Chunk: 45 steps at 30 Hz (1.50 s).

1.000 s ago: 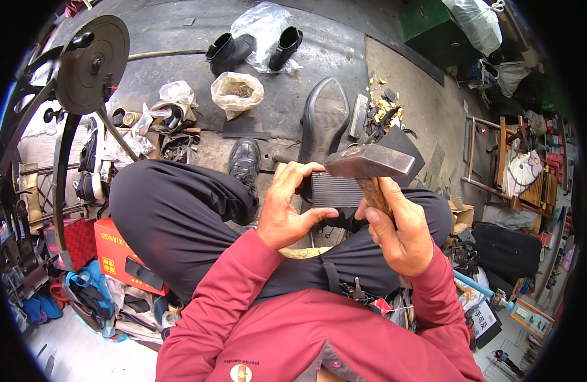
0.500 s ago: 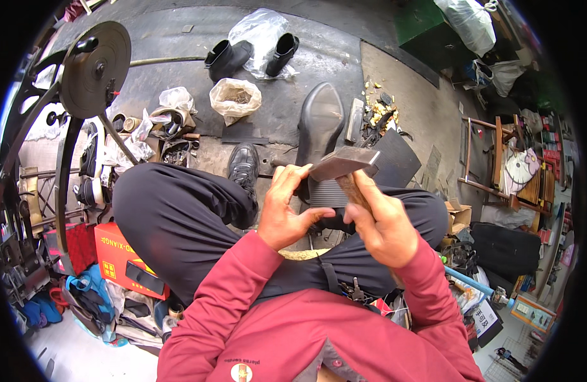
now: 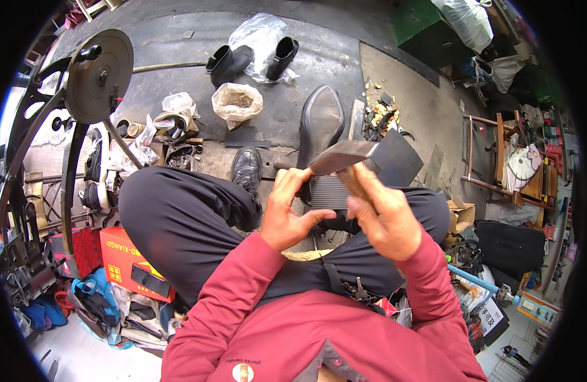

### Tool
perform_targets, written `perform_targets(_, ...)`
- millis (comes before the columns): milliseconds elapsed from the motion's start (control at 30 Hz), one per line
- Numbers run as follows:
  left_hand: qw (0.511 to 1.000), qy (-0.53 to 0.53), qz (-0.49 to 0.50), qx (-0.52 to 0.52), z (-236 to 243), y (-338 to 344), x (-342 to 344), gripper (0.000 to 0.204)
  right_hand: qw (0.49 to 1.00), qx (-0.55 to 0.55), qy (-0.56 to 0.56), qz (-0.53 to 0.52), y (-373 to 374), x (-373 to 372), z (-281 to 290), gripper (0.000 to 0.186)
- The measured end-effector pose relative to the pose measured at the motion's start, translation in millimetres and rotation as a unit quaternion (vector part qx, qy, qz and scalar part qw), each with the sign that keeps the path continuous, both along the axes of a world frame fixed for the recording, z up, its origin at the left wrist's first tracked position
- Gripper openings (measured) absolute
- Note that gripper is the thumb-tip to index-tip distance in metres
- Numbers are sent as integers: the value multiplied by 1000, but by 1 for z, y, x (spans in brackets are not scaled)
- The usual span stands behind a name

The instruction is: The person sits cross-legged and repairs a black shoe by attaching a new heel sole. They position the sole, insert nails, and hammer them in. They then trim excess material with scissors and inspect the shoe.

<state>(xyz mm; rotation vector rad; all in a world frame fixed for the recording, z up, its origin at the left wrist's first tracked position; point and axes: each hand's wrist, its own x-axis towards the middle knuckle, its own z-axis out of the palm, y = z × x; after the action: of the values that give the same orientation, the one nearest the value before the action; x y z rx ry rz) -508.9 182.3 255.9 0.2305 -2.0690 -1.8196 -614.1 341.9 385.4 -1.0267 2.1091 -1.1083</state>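
An upturned dark shoe points away from me between my knees, its sole facing up. A grey ridged heel piece forms its near end. My left hand grips this heel, fingers along the left side and thumb at the near edge. In my right hand is a hammer, closed around its wooden handle. The broad metal hammer head is tilted just above the heel and hides part of the shoe. What supports the shoe underneath is mostly hidden.
Two black boots stand on clear plastic ahead. A bag of small bits sits nearer. Left is a machine with a large wheel and a red box. Scraps and a dark sheet lie right of the shoe.
The hammer head has tilted slightly and looks a little blurred, while the right hand has shifted a bit. My left hand keeps its grip on the heel. The whole view has moved slightly.
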Motion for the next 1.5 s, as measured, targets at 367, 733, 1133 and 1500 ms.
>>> perform_targets(367, 1000, -21, -8, 10, -2, 0, 1, 71, 999, 8, -12, -45, 0, 7, -9, 59)
perform_targets(733, 998, -47, -24, 35, 1, -2, 0, 73, 995, -2, 51, -88, -4, -33, -35, 28)
perform_targets(1133, 989, -50, 9, 136, 1, 3, 4, 89, 946, -9, -285, -156, 5, -45, -68, 28)
perform_targets(1500, 991, -3, 45, 125, -4, 6, 3, 80, 936, -6, -315, -156, 10, -52, -73, 30)
